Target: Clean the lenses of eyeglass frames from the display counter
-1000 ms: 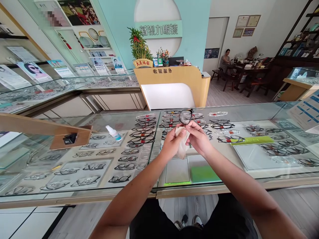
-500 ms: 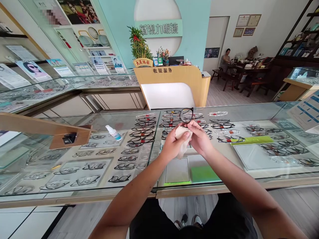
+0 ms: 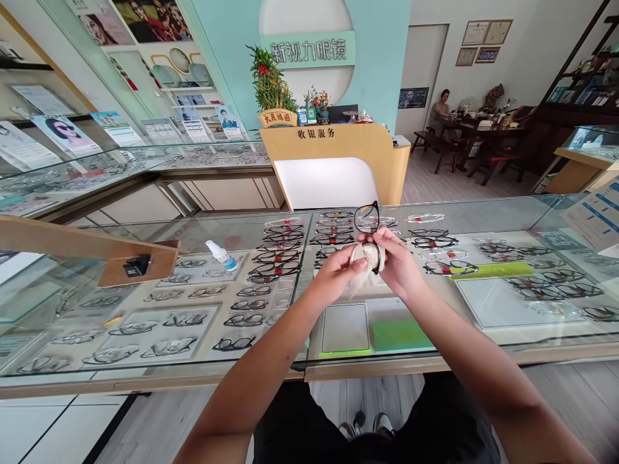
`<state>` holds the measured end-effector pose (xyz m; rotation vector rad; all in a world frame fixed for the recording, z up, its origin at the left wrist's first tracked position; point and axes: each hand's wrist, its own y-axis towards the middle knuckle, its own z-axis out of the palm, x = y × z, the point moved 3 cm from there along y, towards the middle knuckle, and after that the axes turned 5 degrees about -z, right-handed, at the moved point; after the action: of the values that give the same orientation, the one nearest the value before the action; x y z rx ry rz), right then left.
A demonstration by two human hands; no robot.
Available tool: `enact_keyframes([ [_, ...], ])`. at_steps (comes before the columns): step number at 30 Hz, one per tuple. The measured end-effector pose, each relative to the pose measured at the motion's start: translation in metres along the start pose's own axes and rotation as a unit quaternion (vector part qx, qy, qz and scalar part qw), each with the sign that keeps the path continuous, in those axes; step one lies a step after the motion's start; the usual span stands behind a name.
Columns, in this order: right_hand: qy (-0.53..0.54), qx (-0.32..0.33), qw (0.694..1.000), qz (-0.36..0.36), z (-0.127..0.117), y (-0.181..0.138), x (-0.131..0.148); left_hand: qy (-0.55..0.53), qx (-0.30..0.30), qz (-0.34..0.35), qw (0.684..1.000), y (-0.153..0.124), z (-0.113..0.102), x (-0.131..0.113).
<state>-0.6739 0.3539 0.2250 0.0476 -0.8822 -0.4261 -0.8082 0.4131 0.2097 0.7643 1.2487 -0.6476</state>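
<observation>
Above the glass counter, my right hand (image 3: 394, 258) grips a pair of black-framed eyeglasses (image 3: 367, 218) near the bridge. One lens points up and away from me; the other is low, between my hands. My left hand (image 3: 336, 274) pinches a pale cleaning cloth (image 3: 363, 264) against that lower lens, thumb on the near side. The cloth's loose end hangs beneath my fingers. Part of the lower rim shows dark beside the cloth. A white spray bottle (image 3: 222, 256) with a blue label stands on the counter, left of my hands.
The glass display counter (image 3: 193, 368) holds rows of eyeglasses (image 3: 275, 256) under its top. A wooden stand (image 3: 138, 264) is at the left, a printed card (image 3: 597, 212) at the right. Beyond are a cashier desk (image 3: 333, 145) and a seated person (image 3: 441, 109) at a table.
The eyeglasses have turned slightly, so the lower rim now shows beside the cloth. Both hands have shifted a little to the right, and the left hand's grip on the cloth has changed.
</observation>
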Motion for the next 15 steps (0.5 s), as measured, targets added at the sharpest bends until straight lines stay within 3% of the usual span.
enact_keyframes([
  [2,0.006,-0.002,1.0,0.008,0.002,-0.001,-0.002,0.009,-0.004,0.018,1.0,-0.002,0.006,-0.003],
  [7,-0.007,0.021,1.0,0.001,0.015,-0.012,-0.01,0.019,-0.1,0.071,0.992,-0.008,0.016,-0.004],
  [10,-0.015,0.049,0.999,-0.004,0.019,-0.016,-0.011,0.025,-0.138,0.066,0.988,-0.009,0.014,-0.003],
  [15,-0.013,0.043,0.999,0.014,0.01,-0.009,-0.002,-0.003,-0.08,0.016,0.997,-0.005,0.003,-0.001],
])
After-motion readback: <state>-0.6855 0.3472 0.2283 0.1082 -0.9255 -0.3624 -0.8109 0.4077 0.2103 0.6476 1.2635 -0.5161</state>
